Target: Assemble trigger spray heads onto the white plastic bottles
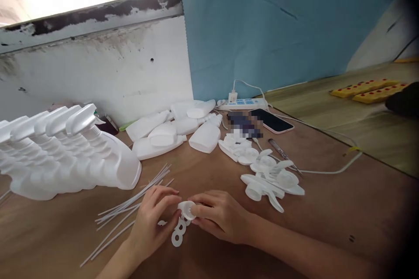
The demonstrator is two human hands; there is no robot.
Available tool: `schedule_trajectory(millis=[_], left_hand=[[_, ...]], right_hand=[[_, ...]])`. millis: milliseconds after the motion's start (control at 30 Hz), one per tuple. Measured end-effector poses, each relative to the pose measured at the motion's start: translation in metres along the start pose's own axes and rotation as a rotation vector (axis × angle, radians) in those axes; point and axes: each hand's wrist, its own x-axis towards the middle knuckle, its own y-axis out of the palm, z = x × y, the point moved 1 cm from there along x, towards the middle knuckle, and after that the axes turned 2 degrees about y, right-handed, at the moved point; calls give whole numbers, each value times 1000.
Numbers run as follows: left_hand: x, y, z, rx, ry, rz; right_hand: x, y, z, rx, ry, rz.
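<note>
My right hand [220, 216] grips a white spray-nozzle head [187, 209] low over the brown table [327, 209], its round collar facing left. My left hand [151, 218] has its fingers curled against the same piece, touching its collar. Just below the nozzle lie flat white ring washers [178, 234] on the table. Thin white dip tubes [131, 209] lie fanned out left of my left hand.
Assembled white spray bottles [65, 157] lie in a row at the left. Bare bottles [170, 133] lie behind, loose trigger heads [268, 174] at the right. A power strip [244, 103], a phone [273, 120], a cable and a small metal tool [278, 148] sit further back.
</note>
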Motion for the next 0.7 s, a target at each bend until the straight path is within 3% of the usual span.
schedule_trajectory(millis=[267, 500, 700], left_hand=[[-2, 4, -9, -33, 153, -55], [-1, 5, -8, 82, 232, -13], [3, 6, -14, 87, 206, 18]], right_hand=[[-1, 0, -2, -28, -95, -6], [1, -1, -1, -13, -81, 34], [1, 2, -1, 26, -60, 5]])
